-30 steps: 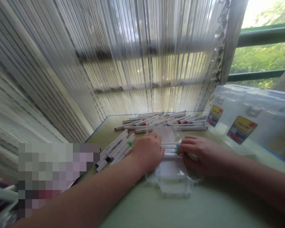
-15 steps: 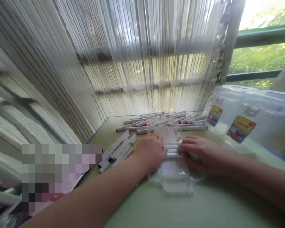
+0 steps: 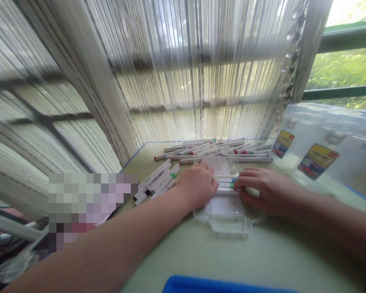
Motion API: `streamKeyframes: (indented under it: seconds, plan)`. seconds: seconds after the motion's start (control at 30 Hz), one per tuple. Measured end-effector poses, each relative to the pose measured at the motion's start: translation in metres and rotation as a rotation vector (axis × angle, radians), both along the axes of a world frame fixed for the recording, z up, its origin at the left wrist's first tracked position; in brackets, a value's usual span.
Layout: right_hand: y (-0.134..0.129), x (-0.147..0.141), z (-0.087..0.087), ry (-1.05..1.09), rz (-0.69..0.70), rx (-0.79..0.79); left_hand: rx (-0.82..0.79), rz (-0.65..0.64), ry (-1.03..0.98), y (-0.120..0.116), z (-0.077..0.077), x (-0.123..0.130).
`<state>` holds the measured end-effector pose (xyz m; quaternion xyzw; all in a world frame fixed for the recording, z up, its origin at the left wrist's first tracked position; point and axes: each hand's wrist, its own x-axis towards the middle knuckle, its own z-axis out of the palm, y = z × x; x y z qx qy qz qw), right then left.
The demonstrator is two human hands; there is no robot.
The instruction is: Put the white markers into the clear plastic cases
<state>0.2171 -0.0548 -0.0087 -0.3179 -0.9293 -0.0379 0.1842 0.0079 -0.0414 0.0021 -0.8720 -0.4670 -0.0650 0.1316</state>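
A clear plastic case (image 3: pixel 230 228) lies open on the pale green table in front of me. A few white markers (image 3: pixel 224 185) with green and blue bands lie across its middle. My left hand (image 3: pixel 199 185) curls round their left ends, its fingers bent. At their right ends is my right hand (image 3: pixel 259 187), fingers bent and closed on them. Behind the case spreads a loose pile of white markers (image 3: pixel 198 151) with coloured caps. Several more markers (image 3: pixel 157 181) lie side by side left of my left hand.
Two clear lidded boxes (image 3: pixel 319 160) with yellow labels stand at the right on the table (image 3: pixel 280 260). A blue object (image 3: pixel 225 285) shows at the near edge. A string curtain hangs behind, and a pixelated patch covers the left side.
The view has shifted, so the table contents sit slightly higher and further right, and the blue object has come into view. Both hands stay at the markers in the case.
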Motion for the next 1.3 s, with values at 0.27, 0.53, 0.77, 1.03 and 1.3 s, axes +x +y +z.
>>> streamKeyframes:
  seconds: [0.27,0.53,0.77,1.03,1.3]
  plan:
    - [-0.002,0.003,0.004,0.02,-0.009,-0.057,0.016,-0.012,-0.016,0.001,-0.001,0.0]
    - [-0.002,0.0,0.003,0.007,0.013,-0.074,-0.001,-0.014,-0.032,0.0,-0.001,-0.001]
    - [-0.002,0.0,0.0,0.047,0.024,-0.081,-0.013,-0.028,-0.018,-0.001,0.001,-0.001]
    - [-0.001,0.003,-0.001,0.039,-0.009,-0.062,-0.014,-0.027,-0.001,-0.001,0.002,-0.002]
    - [0.006,0.008,-0.009,0.116,-0.05,0.193,-0.001,-0.02,-0.024,-0.003,0.0,-0.002]
